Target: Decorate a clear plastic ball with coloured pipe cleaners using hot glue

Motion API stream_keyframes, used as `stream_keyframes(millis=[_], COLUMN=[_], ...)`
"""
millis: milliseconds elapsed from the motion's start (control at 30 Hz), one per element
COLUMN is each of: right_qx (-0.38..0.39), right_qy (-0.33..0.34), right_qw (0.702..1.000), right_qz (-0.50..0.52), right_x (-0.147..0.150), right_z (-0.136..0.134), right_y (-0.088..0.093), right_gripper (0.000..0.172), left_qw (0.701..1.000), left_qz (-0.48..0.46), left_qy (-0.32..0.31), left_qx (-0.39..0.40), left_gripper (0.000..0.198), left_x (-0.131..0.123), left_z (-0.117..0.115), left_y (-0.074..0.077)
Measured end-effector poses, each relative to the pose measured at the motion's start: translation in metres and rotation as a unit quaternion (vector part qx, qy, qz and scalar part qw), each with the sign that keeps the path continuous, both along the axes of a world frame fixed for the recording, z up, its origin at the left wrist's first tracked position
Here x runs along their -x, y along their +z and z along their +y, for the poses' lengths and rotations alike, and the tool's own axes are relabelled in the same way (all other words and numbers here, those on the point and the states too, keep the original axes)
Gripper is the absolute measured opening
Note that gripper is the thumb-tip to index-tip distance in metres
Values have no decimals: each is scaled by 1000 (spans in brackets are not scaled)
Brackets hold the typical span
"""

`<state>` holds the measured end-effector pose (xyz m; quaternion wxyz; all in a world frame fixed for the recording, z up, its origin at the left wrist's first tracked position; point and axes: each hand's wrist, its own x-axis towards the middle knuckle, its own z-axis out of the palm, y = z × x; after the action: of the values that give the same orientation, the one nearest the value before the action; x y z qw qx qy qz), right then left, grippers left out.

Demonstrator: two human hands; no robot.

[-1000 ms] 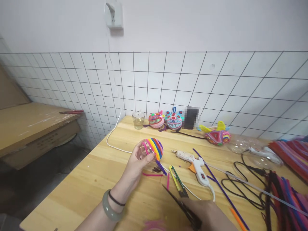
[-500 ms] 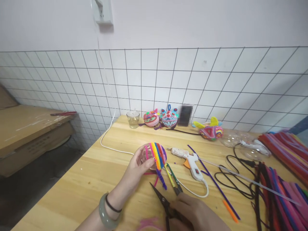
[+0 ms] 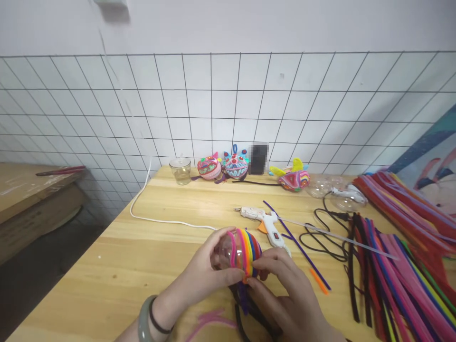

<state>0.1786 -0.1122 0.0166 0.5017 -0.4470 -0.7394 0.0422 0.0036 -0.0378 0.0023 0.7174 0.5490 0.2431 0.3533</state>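
Observation:
My left hand (image 3: 204,275) is wrapped round a clear plastic ball (image 3: 239,251) partly covered with bands of pink, orange, yellow, blue and purple pipe cleaner. My right hand (image 3: 288,297) is closed against the ball's right side, fingertips pinching at the coloured bands. Black scissors (image 3: 245,313) sit under my right palm, mostly hidden, and a purple pipe-cleaner tail hangs below the ball. A grey bangle and a black band circle my left wrist (image 3: 149,320).
A white glue gun (image 3: 265,223) lies behind the ball, its white cord (image 3: 153,216) running left. Heaps of pipe cleaners (image 3: 399,247) fill the right side. At the wall stand a glass jar (image 3: 181,171), finished colourful figures (image 3: 223,167) and clear half-shells (image 3: 322,186). Black cable (image 3: 322,235) loops nearby.
My right hand, scissors still under it, came up to the ball and now pinches its bands. My left hand drew the ball nearer. The view swung to the right.

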Motion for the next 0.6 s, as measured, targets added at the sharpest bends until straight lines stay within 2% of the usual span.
stream_keyframes(millis=[367, 600], right_qx=[19, 27], right_qy=[-8, -18], right_qw=[1000, 999], right_qz=[9, 17], right_x=[-1, -1], right_z=[-3, -3], right_y=[0, 1], right_gripper=[13, 13], left_qw=[999, 996], left_qz=[46, 71], left_qy=[0, 0], left_qx=[-21, -47], left_gripper=[80, 73], left_x=[-1, 0], left_z=[-3, -4], left_y=[12, 17])
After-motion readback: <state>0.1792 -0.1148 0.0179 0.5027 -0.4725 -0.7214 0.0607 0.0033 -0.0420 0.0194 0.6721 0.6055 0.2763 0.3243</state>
